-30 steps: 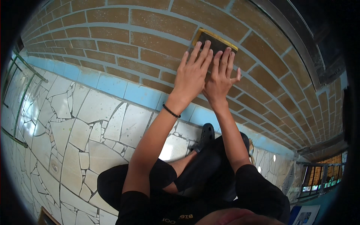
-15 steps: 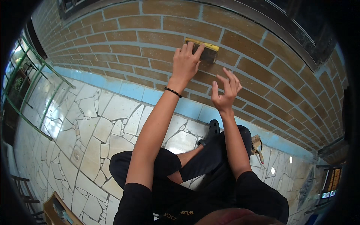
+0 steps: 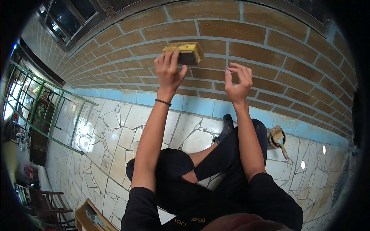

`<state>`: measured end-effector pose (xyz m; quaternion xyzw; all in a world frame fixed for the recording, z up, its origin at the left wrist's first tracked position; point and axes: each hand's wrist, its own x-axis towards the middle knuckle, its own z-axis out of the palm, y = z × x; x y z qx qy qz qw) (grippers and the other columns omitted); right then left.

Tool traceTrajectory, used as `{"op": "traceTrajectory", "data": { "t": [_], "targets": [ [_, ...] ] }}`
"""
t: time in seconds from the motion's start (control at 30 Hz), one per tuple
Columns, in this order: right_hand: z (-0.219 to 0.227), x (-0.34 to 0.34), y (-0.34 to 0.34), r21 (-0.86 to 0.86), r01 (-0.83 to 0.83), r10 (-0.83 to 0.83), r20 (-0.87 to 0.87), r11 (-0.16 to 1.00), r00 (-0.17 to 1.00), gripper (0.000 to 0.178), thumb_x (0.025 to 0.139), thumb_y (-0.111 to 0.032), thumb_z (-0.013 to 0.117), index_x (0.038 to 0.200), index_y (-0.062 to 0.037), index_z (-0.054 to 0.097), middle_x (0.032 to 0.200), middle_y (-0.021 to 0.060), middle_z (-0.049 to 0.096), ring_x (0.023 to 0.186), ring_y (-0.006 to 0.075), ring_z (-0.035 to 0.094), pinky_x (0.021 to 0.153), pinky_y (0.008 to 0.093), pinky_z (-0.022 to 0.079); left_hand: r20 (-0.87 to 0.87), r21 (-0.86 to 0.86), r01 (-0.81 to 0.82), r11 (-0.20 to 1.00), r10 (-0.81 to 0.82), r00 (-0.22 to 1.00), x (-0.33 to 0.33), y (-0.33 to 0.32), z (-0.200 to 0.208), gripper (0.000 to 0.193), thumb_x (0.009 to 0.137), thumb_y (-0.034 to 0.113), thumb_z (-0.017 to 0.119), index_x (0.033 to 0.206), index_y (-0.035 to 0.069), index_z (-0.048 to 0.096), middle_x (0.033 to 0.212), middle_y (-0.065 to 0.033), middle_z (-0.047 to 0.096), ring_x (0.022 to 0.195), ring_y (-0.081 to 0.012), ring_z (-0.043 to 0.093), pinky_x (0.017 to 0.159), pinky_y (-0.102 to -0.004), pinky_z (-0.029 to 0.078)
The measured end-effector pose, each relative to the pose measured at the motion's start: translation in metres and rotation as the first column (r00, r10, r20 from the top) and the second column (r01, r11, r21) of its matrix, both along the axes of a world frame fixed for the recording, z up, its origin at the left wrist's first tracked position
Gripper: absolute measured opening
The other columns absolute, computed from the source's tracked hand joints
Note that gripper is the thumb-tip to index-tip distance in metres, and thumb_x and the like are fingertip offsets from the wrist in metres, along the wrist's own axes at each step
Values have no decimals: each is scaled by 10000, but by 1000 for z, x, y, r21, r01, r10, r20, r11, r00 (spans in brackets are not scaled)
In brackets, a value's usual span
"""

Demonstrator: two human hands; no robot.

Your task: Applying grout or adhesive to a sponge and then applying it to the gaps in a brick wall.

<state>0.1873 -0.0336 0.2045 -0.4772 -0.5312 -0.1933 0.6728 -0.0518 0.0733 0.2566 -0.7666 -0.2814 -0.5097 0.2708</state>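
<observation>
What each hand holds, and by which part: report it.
The left grip holds the yellow-and-dark block by its left end, as pictured; the right grip holds nothing.

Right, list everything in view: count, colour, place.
Brick-patterned wall: 1, brown with pale joints, ahead
Tile strip: 1, light blue, along the wall's foot
Floor: 1, whitish, below
Block: 1, yellow and dark, upper centre
Container: 1, dark, floor, right
Brush: 1, tan bristles, atop the container
Rail frame: 1, green, left
Window: 1, dark, upper left
Open box: 1, wood-brown, lower left
Other items, left rim: too small to count
Clog: 1, black, on a foot
Bracelet: 1, black, left wrist
Shirt: 1, black, bottom
Trousers: 1 pair, dark, lower centre
Forearms: 2, bare, from below
Left hand: 1, bare, holding the block
Right hand: 1, bare, near the wall
</observation>
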Motion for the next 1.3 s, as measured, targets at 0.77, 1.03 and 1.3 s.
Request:
{"op": "traceTrajectory", "data": {
  "t": [0.77,1.03,1.3],
  "targets": [
    [-21,-58,-2,11,-36,30,326,999,945,685,684,-67,847,1299,-358,767,1433,-32,643,1267,237,530,1017,421,337,804,-226,973,52,573,156,37,-85,-36,770,849,573,826,1381,73,582,1300,-79,533,1158,-273,611,758,-329,467],
    [-9,-43,1,31,9,-21,394,999,919,661,638,-104,881,1262,-303,798,1399,-26,669,1242,241,549,1007,424,337,795,-328,945,-1,540,277,47,-91,-22,723,858,598,811,1344,95,627,1231,-55,595,1013,-212,626,698,-302,404],
    [46,-24,5,3,-22,19,373,1000,928,625,660,-45,813,1236,-287,804,1221,-22,657,1131,238,550,944,423,360,933,-286,637,716,56,356,57,-88,-29,667,941,294,873,1438,-31,569,1363,-113,538,1173,-209,564,979,-348,499]
  ]
}}
